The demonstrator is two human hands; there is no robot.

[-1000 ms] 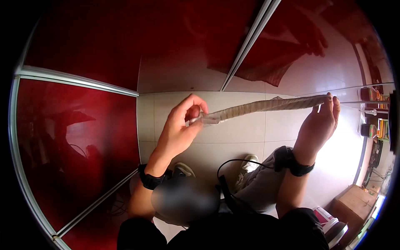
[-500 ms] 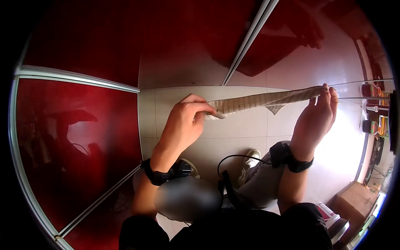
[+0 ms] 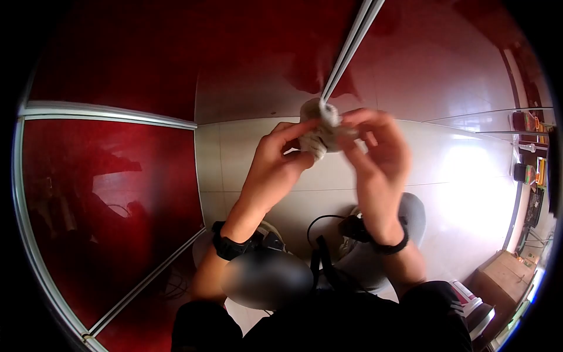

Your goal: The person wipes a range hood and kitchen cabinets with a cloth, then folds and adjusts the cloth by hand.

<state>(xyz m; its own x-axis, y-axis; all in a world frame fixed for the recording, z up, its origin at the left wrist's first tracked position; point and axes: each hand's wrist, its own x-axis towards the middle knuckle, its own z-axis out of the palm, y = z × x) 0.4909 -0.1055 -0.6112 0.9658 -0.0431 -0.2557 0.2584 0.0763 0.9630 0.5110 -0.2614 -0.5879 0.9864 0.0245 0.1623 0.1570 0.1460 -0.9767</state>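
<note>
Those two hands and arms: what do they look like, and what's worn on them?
They are a person's, with no glove on the left hand or right hand. The left band and right band at the wrists are black. A thin black cable arcs near the right one; where it ends is unclear. The left sleeve and right sleeve are black and short.

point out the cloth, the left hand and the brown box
Cloth (image 3: 329, 139): head view, on its bunched middle
Left hand (image 3: 274, 162): head view, on its back
Brown box (image 3: 505, 278): head view, on its lighter face
</note>
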